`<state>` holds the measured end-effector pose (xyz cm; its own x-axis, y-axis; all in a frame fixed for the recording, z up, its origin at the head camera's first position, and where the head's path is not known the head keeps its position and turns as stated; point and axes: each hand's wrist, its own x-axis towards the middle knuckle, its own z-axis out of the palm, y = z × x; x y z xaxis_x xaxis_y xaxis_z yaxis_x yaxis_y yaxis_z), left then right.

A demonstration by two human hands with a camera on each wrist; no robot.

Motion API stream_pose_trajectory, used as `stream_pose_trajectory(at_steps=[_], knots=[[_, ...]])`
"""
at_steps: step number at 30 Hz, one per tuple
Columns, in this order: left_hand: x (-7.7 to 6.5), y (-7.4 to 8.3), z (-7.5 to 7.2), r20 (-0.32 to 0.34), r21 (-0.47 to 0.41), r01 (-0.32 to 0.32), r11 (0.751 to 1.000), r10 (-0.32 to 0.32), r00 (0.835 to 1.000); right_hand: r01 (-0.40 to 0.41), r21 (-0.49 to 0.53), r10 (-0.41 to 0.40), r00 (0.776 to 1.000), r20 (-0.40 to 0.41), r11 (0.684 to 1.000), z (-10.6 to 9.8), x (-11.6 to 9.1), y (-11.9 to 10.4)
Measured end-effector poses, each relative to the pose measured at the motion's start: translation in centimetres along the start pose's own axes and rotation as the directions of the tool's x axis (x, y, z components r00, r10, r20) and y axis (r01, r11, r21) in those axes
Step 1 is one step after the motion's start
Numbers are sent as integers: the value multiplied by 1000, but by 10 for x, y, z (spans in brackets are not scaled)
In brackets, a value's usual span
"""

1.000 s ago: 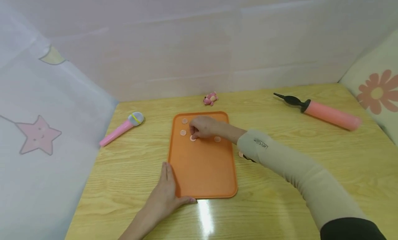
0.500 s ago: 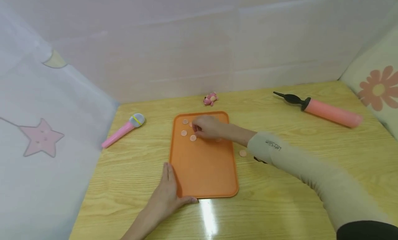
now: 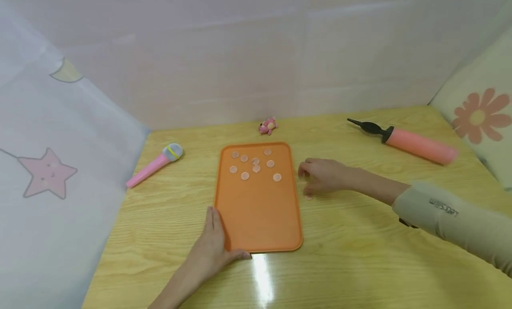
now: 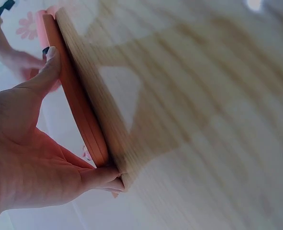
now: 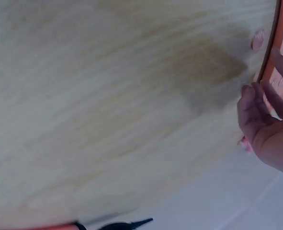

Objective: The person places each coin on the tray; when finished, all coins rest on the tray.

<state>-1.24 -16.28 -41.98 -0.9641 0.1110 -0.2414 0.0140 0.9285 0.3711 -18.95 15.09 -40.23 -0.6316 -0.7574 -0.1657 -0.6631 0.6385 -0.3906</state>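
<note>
Several round copper-coloured coins (image 3: 256, 169) lie flat on the far half of an orange tray (image 3: 260, 220). At the tray's near left corner is my left hand (image 3: 210, 246), its straight fingers along the left side and its thumb against the near edge. The left wrist view shows this hand (image 4: 36, 153) touching the tray's outer wall (image 4: 79, 100). Just beyond the tray's right edge, my right hand (image 3: 326, 174) hovers with loosely bent fingers over a single coin (image 3: 308, 197) on the table. From the right wrist, that coin (image 5: 258, 40) shows beside the tray, apart from the fingers (image 5: 249, 115).
Behind the tray lies a small pink bear figure (image 3: 268, 126). A pink toy microphone (image 3: 156, 165) rests on the left of the wooden table (image 3: 168, 220). To the right is a pink hand pump (image 3: 416, 144) with a black nozzle. Patterned cloth walls surround the table.
My right hand has moved right, from over the coins on the tray to the coin beside it, uncovering the coins underneath. The left hand stays at the tray corner.
</note>
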Motion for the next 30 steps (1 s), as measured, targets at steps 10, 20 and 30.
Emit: stream_pose_trajectory(at_steps=[10, 20, 30], knots=[[1, -3, 1, -17, 10, -23, 1000, 23, 1000, 39, 138, -29, 997, -72, 990, 25, -1, 3], [1, -2, 1, -6, 1, -16, 1000, 16, 1000, 105, 215, -89, 993, -82, 971, 22, 0, 18], [0, -3, 0, 6, -4, -11, 1000, 11, 1000, 109, 238, -91, 992, -86, 965, 25, -1, 26]])
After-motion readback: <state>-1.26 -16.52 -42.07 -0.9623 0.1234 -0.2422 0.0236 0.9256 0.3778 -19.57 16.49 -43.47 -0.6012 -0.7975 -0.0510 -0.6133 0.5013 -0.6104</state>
